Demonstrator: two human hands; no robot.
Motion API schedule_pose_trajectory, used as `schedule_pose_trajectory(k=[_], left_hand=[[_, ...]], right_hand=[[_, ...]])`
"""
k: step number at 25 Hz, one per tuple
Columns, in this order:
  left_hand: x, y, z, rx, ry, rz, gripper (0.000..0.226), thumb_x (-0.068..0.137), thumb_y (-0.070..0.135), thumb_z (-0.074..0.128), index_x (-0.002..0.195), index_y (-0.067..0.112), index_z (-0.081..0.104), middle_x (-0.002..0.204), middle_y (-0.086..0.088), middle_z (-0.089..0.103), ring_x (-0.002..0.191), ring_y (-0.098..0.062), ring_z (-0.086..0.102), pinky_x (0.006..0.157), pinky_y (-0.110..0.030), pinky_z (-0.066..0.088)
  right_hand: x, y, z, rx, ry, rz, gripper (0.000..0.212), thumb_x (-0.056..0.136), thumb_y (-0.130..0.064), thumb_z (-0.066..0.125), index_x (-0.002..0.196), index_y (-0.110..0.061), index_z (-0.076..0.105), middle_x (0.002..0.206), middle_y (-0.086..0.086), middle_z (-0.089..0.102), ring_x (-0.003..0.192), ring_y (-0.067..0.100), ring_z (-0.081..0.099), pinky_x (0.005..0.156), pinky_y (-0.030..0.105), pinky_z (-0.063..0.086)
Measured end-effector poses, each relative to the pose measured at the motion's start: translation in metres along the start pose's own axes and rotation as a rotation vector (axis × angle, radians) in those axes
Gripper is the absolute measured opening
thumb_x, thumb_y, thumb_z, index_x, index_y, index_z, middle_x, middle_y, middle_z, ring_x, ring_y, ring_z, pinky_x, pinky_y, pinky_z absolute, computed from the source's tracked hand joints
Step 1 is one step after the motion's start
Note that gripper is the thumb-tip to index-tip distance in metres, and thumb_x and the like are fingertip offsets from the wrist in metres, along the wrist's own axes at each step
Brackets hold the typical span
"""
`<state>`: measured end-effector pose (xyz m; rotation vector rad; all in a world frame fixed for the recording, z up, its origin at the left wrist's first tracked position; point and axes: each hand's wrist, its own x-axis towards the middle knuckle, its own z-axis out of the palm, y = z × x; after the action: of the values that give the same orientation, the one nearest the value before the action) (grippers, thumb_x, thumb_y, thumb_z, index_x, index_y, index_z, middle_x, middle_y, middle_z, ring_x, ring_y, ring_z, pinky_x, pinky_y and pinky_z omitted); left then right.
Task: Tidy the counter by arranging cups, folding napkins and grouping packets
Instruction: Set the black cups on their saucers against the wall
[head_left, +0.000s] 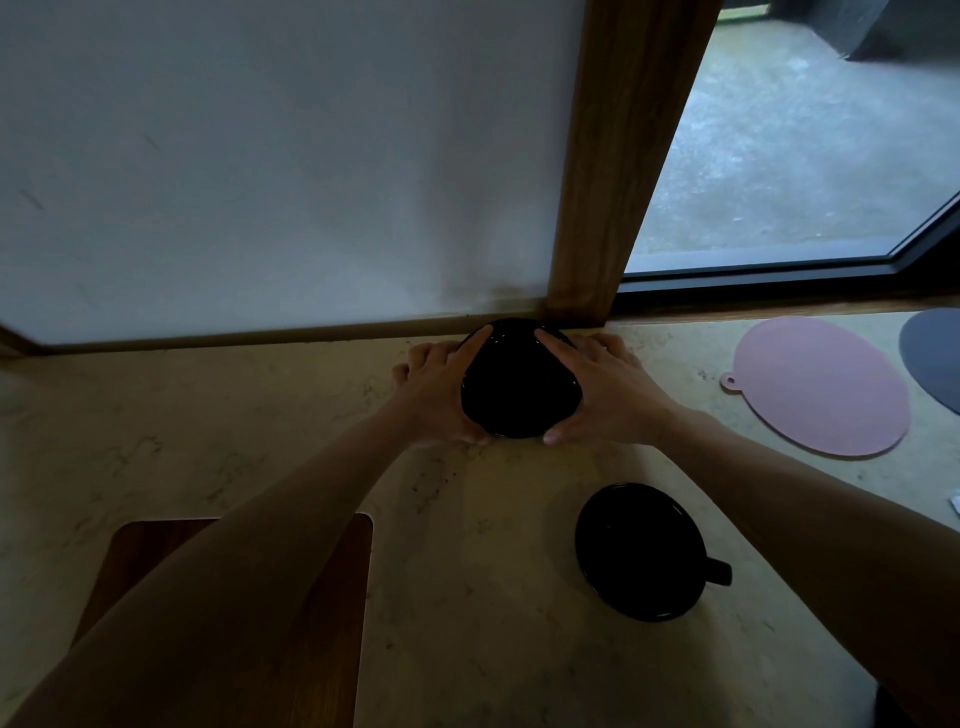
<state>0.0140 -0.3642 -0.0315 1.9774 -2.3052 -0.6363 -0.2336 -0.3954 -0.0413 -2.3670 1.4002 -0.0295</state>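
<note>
A black cup (520, 382) is sitting at the counter's (467, 519) back edge, against the wall (260, 156) by a wooden post (618, 156). The left hand (441, 384) and right hand (608, 389) are cupping its sides, fingers curled around it. A second cup (644, 553) is standing nearer, a pink mat (826, 387) off right.

Grey mat (935, 364), right edge of frame: cut off, only part of its round shape shows.
White scrap (955, 503), right edge: mostly out of frame, too small to identify, possibly a packet.
Wooden board (332, 613), lower left: largely covered by the left forearm.
Far black dish (519, 384), centre: sides hidden by both hands; interior too dark to read.
Near black cup (641, 553), lower right: contents indiscernible.
</note>
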Motion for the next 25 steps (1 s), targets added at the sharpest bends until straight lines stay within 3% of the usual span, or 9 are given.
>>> schedule_pose_trajectory(k=[6,9,13,18,25], left_hand=[[-0.004,0.003,-0.006,0.083,-0.065,-0.03,0.134,0.05,0.065,0.079,0.144,0.047,-0.015,0.157,-0.003,0.016,0.142,-0.033,0.011,0.107,-0.057,0.019],[-0.017,0.014,-0.016,0.026,-0.048,-0.115,0.129,0.055,0.065,0.078,0.147,0.044,-0.01,0.161,-0.003,0.005,0.146,-0.032,0.006,0.112,-0.057,0.015],[-0.058,0.044,-0.032,-0.091,0.11,-0.08,0.114,0.06,0.067,0.072,0.148,0.041,0.006,0.157,0.003,0.018,0.142,-0.026,0.014,0.111,-0.053,0.018],[-0.127,0.107,-0.034,-0.145,0.186,0.026,0.104,0.064,0.071,0.067,0.147,0.043,0.011,0.154,0.008,0.022,0.137,-0.023,0.018,0.106,-0.048,0.023],[-0.198,0.218,0.013,-0.227,0.13,0.138,0.097,0.065,0.068,0.067,0.146,0.043,0.02,0.151,0.005,0.031,0.136,-0.023,0.027,0.111,-0.048,0.025]], right_hand=[[-0.005,-0.007,-0.004,-0.049,-0.011,0.02,0.125,0.058,-0.074,0.071,0.148,-0.04,-0.009,0.16,0.007,0.012,0.145,0.035,0.007,0.115,0.055,0.015],[-0.025,-0.012,-0.019,0.002,0.061,0.076,0.119,0.064,-0.065,0.073,0.151,-0.036,-0.003,0.161,0.006,0.011,0.147,0.031,0.008,0.115,0.053,0.017],[-0.091,-0.013,-0.051,-0.043,0.207,0.096,0.097,0.076,-0.059,0.068,0.15,-0.033,0.013,0.157,0.002,0.026,0.143,0.028,0.025,0.11,0.049,0.031],[-0.199,-0.013,-0.072,-0.075,0.279,0.173,0.088,0.078,-0.063,0.064,0.149,-0.029,0.025,0.153,0.005,0.036,0.138,0.027,0.035,0.106,0.048,0.038],[-0.328,0.027,-0.07,-0.025,0.188,0.279,0.087,0.08,-0.066,0.059,0.15,-0.035,0.019,0.159,-0.003,0.022,0.143,0.02,0.023,0.113,0.041,0.028]])
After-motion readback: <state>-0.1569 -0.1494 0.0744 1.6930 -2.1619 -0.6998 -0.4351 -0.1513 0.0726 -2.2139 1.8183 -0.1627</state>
